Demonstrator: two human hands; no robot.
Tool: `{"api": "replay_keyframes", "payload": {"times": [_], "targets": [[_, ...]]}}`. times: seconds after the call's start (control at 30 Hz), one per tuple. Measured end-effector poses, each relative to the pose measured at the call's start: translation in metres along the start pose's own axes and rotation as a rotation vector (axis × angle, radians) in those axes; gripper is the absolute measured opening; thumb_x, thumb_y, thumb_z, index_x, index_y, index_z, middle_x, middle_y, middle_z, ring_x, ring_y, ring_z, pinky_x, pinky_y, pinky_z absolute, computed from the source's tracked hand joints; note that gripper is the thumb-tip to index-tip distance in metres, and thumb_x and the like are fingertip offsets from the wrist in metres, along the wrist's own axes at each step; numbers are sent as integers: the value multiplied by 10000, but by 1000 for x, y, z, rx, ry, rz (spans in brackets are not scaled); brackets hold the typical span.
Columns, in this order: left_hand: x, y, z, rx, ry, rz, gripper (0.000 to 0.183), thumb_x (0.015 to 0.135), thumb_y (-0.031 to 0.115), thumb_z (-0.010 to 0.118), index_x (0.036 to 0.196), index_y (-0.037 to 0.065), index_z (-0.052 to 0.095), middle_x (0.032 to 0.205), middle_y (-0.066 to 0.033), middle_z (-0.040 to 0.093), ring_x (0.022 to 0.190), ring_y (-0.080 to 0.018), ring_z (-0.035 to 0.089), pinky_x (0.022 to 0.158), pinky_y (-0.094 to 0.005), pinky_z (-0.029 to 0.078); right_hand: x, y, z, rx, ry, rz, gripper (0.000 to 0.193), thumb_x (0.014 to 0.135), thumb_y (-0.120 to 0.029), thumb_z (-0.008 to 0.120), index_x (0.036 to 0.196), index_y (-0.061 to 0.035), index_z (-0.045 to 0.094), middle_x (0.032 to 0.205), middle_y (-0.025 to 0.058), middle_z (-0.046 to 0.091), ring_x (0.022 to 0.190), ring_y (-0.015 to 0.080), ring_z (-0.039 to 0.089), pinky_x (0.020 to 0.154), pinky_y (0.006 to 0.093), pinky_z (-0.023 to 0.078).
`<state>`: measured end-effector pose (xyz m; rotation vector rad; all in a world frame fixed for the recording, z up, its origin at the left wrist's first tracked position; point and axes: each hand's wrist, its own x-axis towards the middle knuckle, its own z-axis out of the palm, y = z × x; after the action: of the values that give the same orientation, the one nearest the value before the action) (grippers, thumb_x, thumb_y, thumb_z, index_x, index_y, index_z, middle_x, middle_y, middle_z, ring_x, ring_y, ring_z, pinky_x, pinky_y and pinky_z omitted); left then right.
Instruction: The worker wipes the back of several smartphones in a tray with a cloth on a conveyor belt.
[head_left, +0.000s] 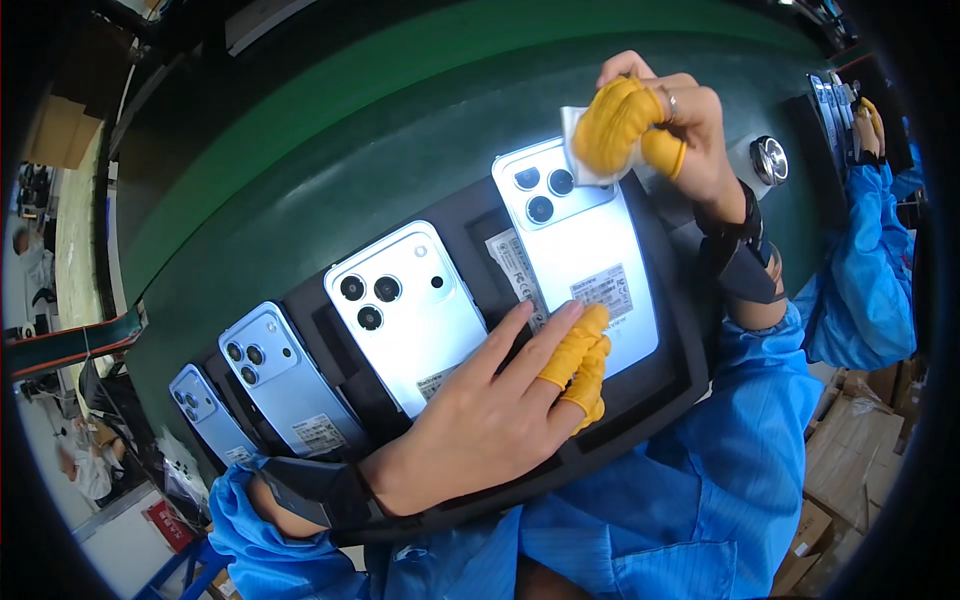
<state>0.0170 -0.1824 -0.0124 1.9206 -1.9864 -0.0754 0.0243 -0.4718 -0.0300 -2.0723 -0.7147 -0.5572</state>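
A light-blue smartphone lies back up at the right end of a black foam tray. My right hand, with yellow finger cots on some fingers, pinches a folded white wiping cloth against the phone's camera bump. My left hand lies over the tray, its bare fingers stretched toward the phone's lower left edge. Yellow cots cover other fingers of this hand, and these rest on the phone's lower back near a printed label. Another phone lies partly under my left hand.
Two more light-blue phones lie farther left in the tray. Beyond it runs a dark green work mat. A white bottle with a metal top stands at the right. A co-worker's blue sleeve shows at far right, near other phones.
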Motion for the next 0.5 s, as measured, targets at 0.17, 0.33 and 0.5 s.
{"api": "replay_keyframes", "payload": {"times": [0.17,0.33,0.5], "targets": [[2,0,-1,-14,17,-9,277,814,295,629,908,35,656,1059,-183,629,1118,-253,547,944,-413,437,16,-31,28,-77,188,57,158,746,-5,637,903,6,659,811,123,664,772,213,632,917,374,453],[-1,-1,-2,-39,33,-24,271,813,289,632,900,34,657,1058,-186,629,1120,-254,545,950,-416,431,5,-15,20,6,-30,-16,99,733,-5,629,824,-2,668,793,130,658,787,232,636,930,408,429],[2,0,-3,-14,0,8,268,815,288,636,874,27,653,1058,-196,627,1125,-264,542,950,-416,430,-2,-21,10,78,218,167,187,753,37,601,925,-3,661,909,113,669,850,244,635,842,339,483]]}}
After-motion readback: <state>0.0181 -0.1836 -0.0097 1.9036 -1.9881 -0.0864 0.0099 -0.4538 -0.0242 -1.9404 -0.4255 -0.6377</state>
